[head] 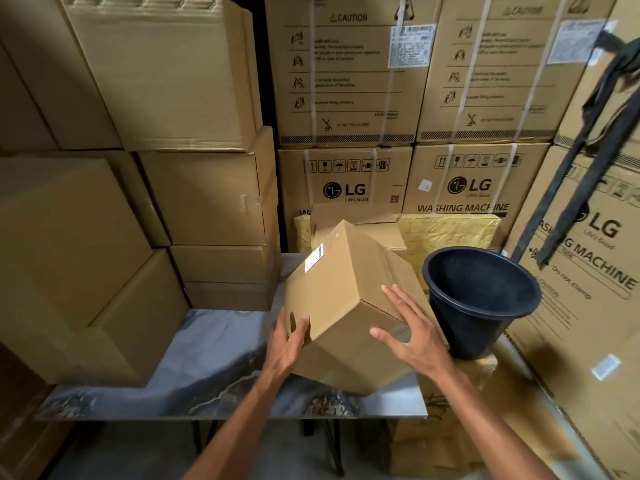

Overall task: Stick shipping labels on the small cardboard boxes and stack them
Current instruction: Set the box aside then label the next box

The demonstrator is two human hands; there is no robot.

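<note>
Small brown cardboard box [343,289], white label [313,258] stuck on, is sitting tilted over the grey marbled tabletop [207,358], left hand [287,341] gripping its corner, right hand [412,334] pressing flat with fingers spread, black plastic bucket [481,299] alongside, stacked brown cartons [201,195] walling the room.

Big cartons [474,174]: LG, Life's Good, WASHING MACHINE, CAUTION.

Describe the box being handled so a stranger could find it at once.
Start at the grey marbled table. Left of the black bucket, a small cardboard box tilts between the left hand and right hand. Unlike the plain cartons nearby, it carries a white label.
</note>
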